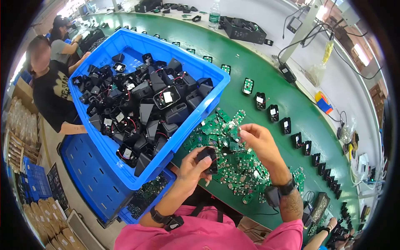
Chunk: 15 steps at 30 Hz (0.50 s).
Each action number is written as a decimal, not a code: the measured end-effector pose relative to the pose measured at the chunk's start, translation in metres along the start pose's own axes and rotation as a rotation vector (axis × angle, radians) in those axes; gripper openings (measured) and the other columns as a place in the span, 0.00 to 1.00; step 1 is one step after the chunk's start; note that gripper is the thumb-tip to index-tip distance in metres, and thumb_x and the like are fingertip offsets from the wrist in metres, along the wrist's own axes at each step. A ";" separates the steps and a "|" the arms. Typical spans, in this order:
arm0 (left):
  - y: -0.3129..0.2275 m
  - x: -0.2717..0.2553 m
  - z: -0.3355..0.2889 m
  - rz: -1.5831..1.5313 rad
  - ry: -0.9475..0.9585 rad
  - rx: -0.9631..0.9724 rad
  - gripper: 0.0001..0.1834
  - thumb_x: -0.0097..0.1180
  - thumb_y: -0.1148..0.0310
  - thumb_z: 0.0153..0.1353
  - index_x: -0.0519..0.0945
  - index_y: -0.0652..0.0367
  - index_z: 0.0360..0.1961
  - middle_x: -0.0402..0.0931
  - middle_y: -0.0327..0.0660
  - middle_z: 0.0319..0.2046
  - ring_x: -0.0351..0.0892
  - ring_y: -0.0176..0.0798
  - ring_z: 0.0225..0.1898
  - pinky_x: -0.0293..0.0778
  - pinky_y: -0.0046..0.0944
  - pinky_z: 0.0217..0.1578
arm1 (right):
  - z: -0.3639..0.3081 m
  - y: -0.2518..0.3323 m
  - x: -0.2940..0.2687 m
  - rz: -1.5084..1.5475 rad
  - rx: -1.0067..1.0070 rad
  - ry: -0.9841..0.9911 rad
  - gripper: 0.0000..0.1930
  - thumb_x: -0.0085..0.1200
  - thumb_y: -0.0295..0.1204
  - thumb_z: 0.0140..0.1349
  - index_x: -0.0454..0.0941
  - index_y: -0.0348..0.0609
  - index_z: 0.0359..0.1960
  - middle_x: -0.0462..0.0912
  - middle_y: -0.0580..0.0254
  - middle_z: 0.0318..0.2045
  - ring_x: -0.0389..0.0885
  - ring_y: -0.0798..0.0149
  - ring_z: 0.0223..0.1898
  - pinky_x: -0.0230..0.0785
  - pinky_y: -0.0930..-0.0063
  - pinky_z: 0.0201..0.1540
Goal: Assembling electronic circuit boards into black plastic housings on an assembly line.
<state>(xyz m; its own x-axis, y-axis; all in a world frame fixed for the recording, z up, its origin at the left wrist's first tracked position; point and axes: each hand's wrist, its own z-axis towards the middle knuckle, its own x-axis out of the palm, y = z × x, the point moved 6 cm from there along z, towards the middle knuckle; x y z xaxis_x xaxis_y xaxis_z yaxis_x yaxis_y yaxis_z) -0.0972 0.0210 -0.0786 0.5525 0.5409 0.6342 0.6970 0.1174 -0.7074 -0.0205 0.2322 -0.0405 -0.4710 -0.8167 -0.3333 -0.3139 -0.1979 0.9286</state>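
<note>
My left hand (191, 168) is wrapped round a small black plastic housing (212, 160), held just over the near side of a heap of circuit boards. To its right and a little farther off, my right hand (261, 141) is closed, thumb and fingertips pinched at the edge of a green circuit board (239, 116); the fingers partly hide the grip. Beneath both hands lies the heap of green circuit boards (246, 168), loosely piled. At left, a large blue bin (166, 151) is filled with black housings (143, 110), several showing red wires and white parts.
A row of black housings with boards (285, 125) curves along the green table (300, 183). A bottle (214, 16) and a black tray (243, 31) stand at the back. A blue crate (89, 166) sits left, below the bin. Co-workers (52, 89) are at left; another's hand (331, 224) is lower right.
</note>
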 end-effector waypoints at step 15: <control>-0.009 0.044 0.020 0.322 0.000 0.182 0.26 0.72 0.66 0.53 0.78 0.66 0.51 0.78 0.38 0.35 0.79 0.27 0.28 0.75 0.25 0.19 | -0.102 -0.003 0.031 0.927 0.060 0.080 0.19 0.61 0.35 0.65 0.75 0.35 0.52 0.81 0.57 0.44 0.80 0.65 0.44 0.73 0.67 0.48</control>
<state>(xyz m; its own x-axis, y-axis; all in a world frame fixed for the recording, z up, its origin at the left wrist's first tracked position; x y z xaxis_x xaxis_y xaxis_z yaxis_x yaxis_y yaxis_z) -0.0887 0.0604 -0.0510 0.7300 0.5744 0.3703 0.3949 0.0877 -0.9145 0.0501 0.1526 -0.0371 -0.4972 -0.6697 0.5517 0.1160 0.5788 0.8072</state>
